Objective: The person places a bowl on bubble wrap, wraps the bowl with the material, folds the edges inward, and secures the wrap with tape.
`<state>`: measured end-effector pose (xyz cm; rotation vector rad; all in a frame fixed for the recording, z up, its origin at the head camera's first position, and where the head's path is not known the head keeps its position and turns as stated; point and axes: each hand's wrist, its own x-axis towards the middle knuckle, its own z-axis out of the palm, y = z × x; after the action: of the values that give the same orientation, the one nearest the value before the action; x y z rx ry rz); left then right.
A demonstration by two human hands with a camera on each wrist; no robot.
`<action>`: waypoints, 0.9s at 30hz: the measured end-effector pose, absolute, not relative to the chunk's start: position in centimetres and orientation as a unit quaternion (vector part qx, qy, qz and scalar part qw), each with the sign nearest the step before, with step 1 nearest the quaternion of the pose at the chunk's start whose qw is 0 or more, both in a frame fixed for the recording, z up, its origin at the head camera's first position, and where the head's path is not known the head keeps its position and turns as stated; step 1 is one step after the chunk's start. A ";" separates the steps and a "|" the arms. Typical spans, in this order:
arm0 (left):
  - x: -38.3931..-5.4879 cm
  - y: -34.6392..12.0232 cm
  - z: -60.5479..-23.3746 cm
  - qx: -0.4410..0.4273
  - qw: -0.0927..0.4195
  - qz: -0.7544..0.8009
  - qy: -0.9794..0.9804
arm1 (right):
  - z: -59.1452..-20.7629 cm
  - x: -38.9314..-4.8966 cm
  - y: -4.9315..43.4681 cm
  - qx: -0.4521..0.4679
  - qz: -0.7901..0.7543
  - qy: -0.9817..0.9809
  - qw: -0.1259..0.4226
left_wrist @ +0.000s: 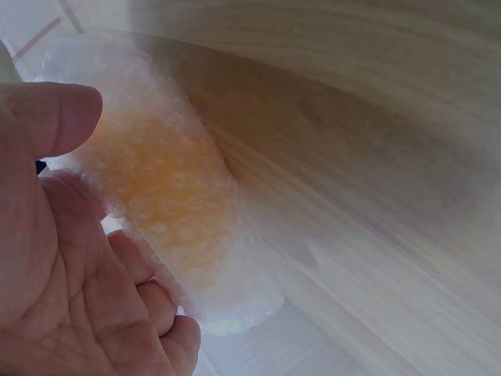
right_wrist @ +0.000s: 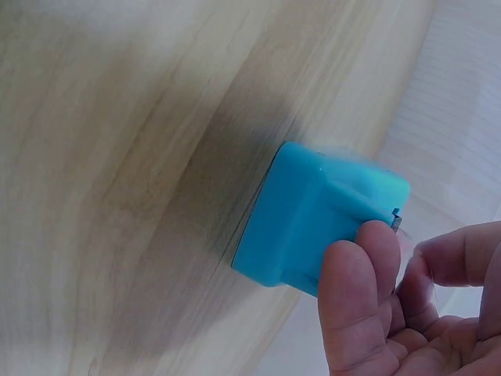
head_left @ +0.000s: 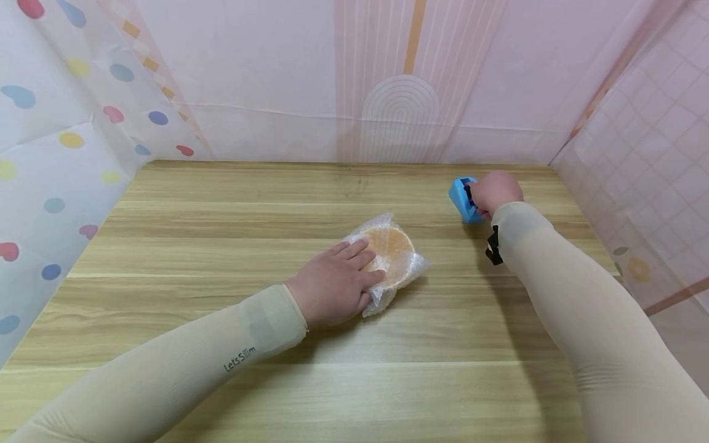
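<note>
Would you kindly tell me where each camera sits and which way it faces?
Head: on the head, facing forward and down at the wooden table; left hand, right hand and sleeves show.
Left wrist: on that wrist, facing the bubble-wrapped orange-slice disc; thumb and fingers show.
Right wrist: on that wrist, facing the blue tape dispenser; right fingers show.
Shared: head and left wrist both show the disc.

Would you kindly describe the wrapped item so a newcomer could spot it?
On the wooden table, find the left hand. It rests on the wrapped item: clear bubble wrap around a round orange disc, unlike the unwrapped blue dispenser in the right hand.
</note>
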<state>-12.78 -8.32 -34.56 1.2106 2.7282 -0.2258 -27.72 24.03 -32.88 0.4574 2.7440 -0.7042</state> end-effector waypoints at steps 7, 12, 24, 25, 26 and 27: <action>-12.8 -8.3 -34.6 0.404 0.072 -0.077 0.909 | -32.9 -27.6 23.9 0.185 -0.281 0.933 0.126; -12.8 -8.3 -34.6 0.405 0.068 -0.078 0.908 | -32.8 -27.3 24.0 0.193 -0.303 0.926 0.119; -12.7 -8.2 -34.4 0.402 0.078 -0.080 0.909 | -32.4 -26.6 24.2 0.207 -0.344 0.908 0.116; -12.7 -8.2 -34.5 0.403 0.077 -0.080 0.909 | -32.3 -26.6 24.2 0.208 -0.346 0.907 0.117; -12.7 -8.2 -34.5 0.403 0.076 -0.080 0.909 | -32.3 -26.5 24.1 0.210 -0.347 0.906 0.116; -12.7 -8.2 -34.5 0.403 0.074 -0.080 0.909 | -32.4 -26.5 24.1 0.210 -0.348 0.906 0.116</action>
<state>-12.72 -8.19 -34.47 1.2110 2.7273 -0.2398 -26.52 24.13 -32.35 0.6155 2.6532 -1.0193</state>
